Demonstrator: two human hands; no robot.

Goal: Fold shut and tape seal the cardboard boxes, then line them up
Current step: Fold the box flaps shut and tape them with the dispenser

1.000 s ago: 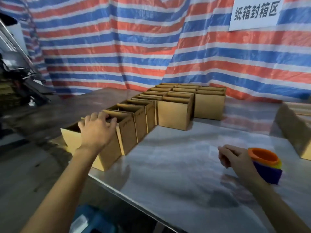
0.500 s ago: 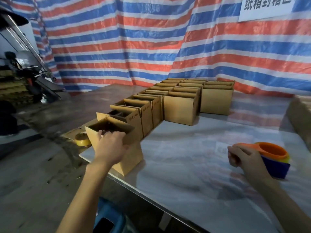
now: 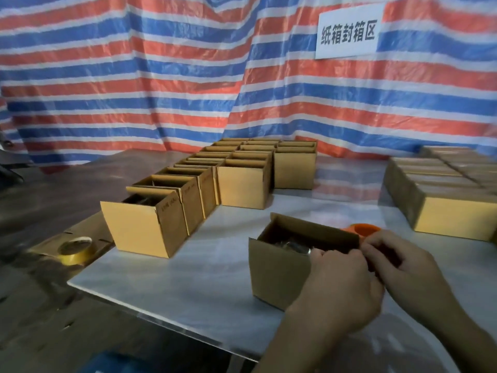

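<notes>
- Carton under work: the working box (image 3: 279, 267) stands upright on the table (image 3: 188, 278), directly beneath and just ahead of the 2 hands. Its top is open and its far flap is raised. Something shiny lies inside and cannot be identified.
- Left hand (image 3: 341, 286): the fingers are curled over the near top edge of the working box, towards its right corner. This is a grasp, judged to steady the carton while a flap is turned inward.
- Right hand (image 3: 403, 265): the fingers are curled round the right end of the rim, just beside the left hand. Which flap it grips is hidden under the fingers.
- Tape dispenser (image 3: 363, 228): orange, just beyond the right hand and partly hidden behind the far flap. Judged to be parked within reach for the sealing step.
- Open boxes (image 3: 145, 227): set in close rows well to the left of and beyond the left hand, judged to be the waiting stock.
- Closed boxes (image 3: 454, 214): packed side by side beyond and to the right of the right hand, judged to be the finished line.
- Tape roll (image 3: 76, 249): yellow, far to the left of the left hand, lying on flat cardboard beside the table edge.
- Stage: no flap is folded down and no tape shows on the working box, so folding is judged to be only starting.
</notes>
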